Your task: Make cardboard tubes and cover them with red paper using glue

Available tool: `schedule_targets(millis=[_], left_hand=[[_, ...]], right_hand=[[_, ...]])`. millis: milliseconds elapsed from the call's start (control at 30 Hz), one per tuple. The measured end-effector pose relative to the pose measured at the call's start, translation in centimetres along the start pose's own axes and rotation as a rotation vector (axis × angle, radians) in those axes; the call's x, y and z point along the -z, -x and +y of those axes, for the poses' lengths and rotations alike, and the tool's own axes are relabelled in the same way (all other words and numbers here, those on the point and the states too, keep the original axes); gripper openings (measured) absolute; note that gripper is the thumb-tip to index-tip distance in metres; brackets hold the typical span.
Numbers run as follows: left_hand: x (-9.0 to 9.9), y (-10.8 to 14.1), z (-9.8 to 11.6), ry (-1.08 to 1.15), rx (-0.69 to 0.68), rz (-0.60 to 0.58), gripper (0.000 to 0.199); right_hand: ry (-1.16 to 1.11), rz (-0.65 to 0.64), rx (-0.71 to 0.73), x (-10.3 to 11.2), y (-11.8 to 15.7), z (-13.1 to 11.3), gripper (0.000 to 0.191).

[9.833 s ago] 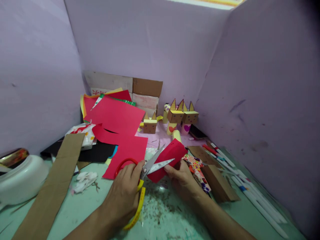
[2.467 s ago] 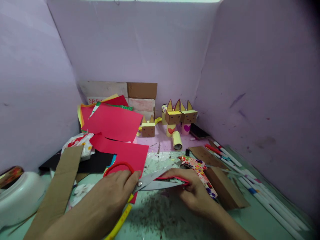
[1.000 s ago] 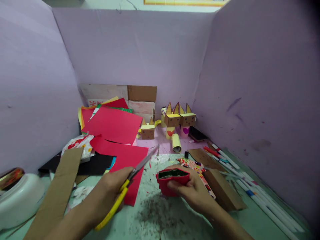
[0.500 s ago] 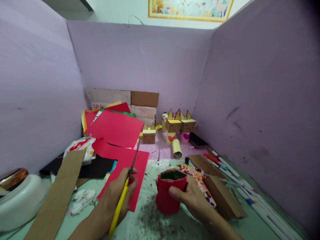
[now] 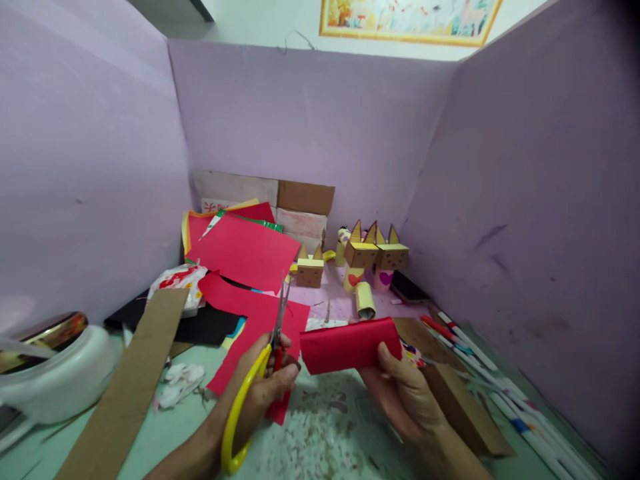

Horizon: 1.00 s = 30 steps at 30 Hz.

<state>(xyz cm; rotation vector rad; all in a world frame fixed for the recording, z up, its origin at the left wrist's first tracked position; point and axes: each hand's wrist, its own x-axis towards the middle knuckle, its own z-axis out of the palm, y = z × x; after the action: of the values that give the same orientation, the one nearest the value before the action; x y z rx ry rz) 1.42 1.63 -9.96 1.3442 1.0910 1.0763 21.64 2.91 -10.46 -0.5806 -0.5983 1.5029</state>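
Note:
My left hand (image 5: 263, 383) is closed around a pair of scissors (image 5: 245, 400) with yellow handles. The scissors' metal blades point away from me and stand slightly apart. A bit of red shows beside the left thumb, and I cannot tell what it is. My right hand (image 5: 405, 390) grips a red paper-covered tube (image 5: 347, 345) by its right end, thumb in front. That tube lies sideways in the air, its left end close to the left hand's fingertips but apart from them. Under and behind the left hand is a cut sheet of red paper (image 5: 250, 350).
Cardboard cat heads (image 5: 310, 273), some on paper tubes, stand at the back with a yellow tube (image 5: 365, 300). At left are a cardboard strip (image 5: 135, 380), crumpled tissue (image 5: 180, 383) and a white container (image 5: 65, 373). Markers (image 5: 525, 407) and a cardboard piece (image 5: 465, 407) lie right.
My right hand has raised the red tube and tipped it from upright to sideways. The scissors in my left hand have turned, and their blades have parted. The view has swung slightly left.

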Motion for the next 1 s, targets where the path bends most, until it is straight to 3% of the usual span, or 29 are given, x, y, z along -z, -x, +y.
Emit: schedule_targets(millis=[133,267,367,433,567,667,767,867,1000], left_hand=[[-0.3,0.0,0.4,-0.003,-0.018,0.105,0.035],[0.6,-0.3,0.2,0.031,-0.101,0.183,0.034],[1.6,-0.3,0.7,0.089,-0.109,0.071,0.035],[2.0,-0.1,1.4,0.111,-0.122,-0.007,0.034],[1.7,0.2,2.7,0.041,-0.179,-0.154,0.028],[1.0,0.2,3.0,-0.074,-0.191,-0.186,0.024],[0.6,-0.1,3.0,-0.197,-0.243,-0.039,0.021],[0.6,-0.1,3.1,-0.395,-0.286,0.102,0.018],[0.4,0.5,2.4,-0.709,-0.281,0.013,0.022]], right_hand=[[0.037,-0.073,-0.041,0.1,0.6,1.1,0.054],[0.128,-0.234,-0.103,0.3,1.5,0.8,0.052],[0.079,-0.383,-0.299,-0.1,1.6,-0.3,0.075],[-0.001,-0.453,-0.485,-0.5,1.5,-0.7,0.082],[0.003,-0.573,-0.813,-0.5,1.5,0.1,0.056],[0.004,-0.577,-0.929,0.1,1.9,0.7,0.045],[-0.036,-0.454,-0.818,0.7,1.8,0.6,0.042],[-0.072,-0.262,-0.531,0.8,0.9,0.2,0.032],[-0.118,-0.058,-0.185,0.7,-0.4,-0.3,0.023]])
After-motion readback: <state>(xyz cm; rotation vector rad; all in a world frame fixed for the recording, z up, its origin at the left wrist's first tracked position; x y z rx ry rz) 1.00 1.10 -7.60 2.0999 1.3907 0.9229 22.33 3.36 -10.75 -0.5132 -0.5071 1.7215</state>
